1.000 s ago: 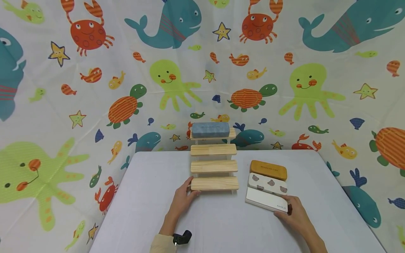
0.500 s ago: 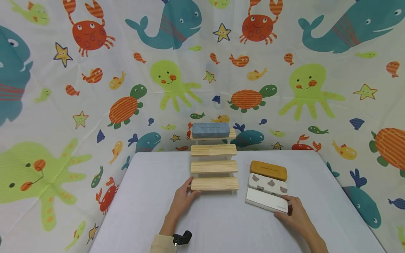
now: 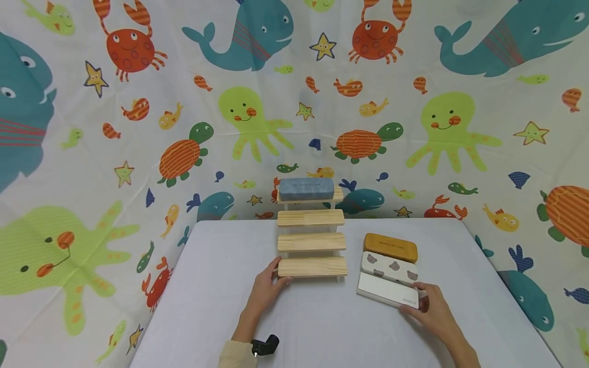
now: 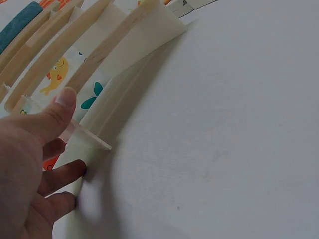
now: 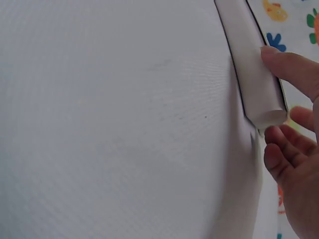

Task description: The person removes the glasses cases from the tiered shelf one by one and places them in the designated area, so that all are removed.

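Note:
A four-step wooden display rack (image 3: 312, 242) with clear side panels stands at the table's back middle. My left hand (image 3: 267, 287) grips the left end of its lowest step, thumb on the front edge in the left wrist view. A blue oblong case (image 3: 306, 189) lies on the top step. To the right, a mustard case (image 3: 390, 248), a white case with bear faces (image 3: 389, 267) and a plain white case (image 3: 387, 290) lie in a row. My right hand (image 3: 431, 313) pinches the plain case's right end; the right wrist view shows the thumb on its side.
The white-covered table (image 3: 221, 266) ends against a printed sea-animal curtain (image 3: 294, 112) at the back. The curtain also comes forward along the left and right sides. A black strap device (image 3: 265, 345) sits on the left wrist.
The right hand's fingers have shifted slightly at the white case's end. The left hand, rack and cases stay in place. The curtain on the left has drifted to the right.

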Demonstrator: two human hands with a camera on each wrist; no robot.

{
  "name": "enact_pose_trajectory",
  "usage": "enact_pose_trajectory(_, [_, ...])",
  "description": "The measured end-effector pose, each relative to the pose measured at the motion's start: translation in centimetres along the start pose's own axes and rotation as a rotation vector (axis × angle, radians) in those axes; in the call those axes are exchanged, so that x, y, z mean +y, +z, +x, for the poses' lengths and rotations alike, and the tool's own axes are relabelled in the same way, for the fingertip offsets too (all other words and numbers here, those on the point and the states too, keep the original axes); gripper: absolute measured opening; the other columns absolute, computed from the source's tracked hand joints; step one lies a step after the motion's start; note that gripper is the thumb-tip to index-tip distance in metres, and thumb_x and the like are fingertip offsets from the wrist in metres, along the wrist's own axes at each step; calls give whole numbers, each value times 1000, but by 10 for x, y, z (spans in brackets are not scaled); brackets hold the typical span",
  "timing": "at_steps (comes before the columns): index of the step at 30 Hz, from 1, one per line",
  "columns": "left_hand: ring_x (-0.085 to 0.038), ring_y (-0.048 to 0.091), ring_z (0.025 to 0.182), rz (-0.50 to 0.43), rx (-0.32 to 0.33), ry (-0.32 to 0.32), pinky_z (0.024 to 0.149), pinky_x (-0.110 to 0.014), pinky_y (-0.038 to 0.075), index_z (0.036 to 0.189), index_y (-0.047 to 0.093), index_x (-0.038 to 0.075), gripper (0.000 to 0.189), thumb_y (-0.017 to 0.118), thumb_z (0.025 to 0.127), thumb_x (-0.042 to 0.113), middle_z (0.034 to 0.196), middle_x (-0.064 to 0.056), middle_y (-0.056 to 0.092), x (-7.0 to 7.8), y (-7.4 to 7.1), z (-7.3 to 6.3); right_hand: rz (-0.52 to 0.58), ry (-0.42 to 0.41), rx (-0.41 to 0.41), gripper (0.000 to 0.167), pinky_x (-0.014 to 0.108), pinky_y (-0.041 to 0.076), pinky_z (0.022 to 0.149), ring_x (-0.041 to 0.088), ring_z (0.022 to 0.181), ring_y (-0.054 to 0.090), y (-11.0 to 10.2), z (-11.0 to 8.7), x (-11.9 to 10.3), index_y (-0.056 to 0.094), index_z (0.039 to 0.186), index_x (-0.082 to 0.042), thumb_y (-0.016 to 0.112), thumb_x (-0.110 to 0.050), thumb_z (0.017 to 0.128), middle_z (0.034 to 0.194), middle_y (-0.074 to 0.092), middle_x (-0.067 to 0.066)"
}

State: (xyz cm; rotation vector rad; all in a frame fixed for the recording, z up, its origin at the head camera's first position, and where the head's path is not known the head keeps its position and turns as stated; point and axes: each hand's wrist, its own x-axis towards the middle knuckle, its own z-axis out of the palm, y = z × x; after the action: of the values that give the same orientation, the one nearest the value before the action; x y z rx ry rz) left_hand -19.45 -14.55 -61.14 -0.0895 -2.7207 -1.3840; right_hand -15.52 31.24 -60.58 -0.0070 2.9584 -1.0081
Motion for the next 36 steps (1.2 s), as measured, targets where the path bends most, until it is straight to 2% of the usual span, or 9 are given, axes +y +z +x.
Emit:
enact_pose_trajectory(3, [-30, 66, 121, -4, 3, -19, 108, -49, 48, 150, 45, 8, 78, 77, 86, 39, 140, -15, 61, 0, 0, 0, 4, 0, 6, 86, 17, 42, 59, 13, 81, 49, -2, 0, -1, 44, 138, 3, 85, -44, 78, 125, 46, 22])
enact_pose_trajectory(12, [-31, 65, 121, 12, 5, 5, 106, -51, 49, 150, 45, 7, 77, 74, 88, 42, 139, -16, 62, -2, 1, 0, 24, -38, 40, 78, 19, 39, 57, 7, 75, 46, -8, 1, -8, 47, 136, 2, 83, -41, 82, 119, 46, 18])
enact_pose_trajectory(19, [-33, 65, 120, 24, 14, 14, 105, -50, 50, 149, 45, 6, 76, 75, 88, 40, 139, -17, 62, -2, 1, -1, 9, -74, 91, 73, 19, 38, 58, 10, 77, 46, -11, 4, -15, 51, 140, -8, 82, -40, 83, 121, 49, 16])
enact_pose_trajectory(29, [-31, 63, 124, -3, -2, -10, 108, -49, 48, 150, 44, 8, 75, 75, 88, 38, 143, -15, 59, 3, -1, 0, 9, -11, 32, 72, 17, 41, 61, 19, 85, 49, -21, 14, -25, 48, 139, -5, 78, -44, 86, 126, 46, 18])
enact_pose_trajectory(36, [-32, 63, 124, -2, -6, -11, 108, -49, 48, 150, 44, 7, 75, 75, 89, 38, 143, -16, 59, 3, -2, 0, -3, -43, 58, 71, 18, 41, 62, 18, 85, 49, -24, 17, -33, 49, 138, -3, 79, -41, 86, 126, 48, 18])
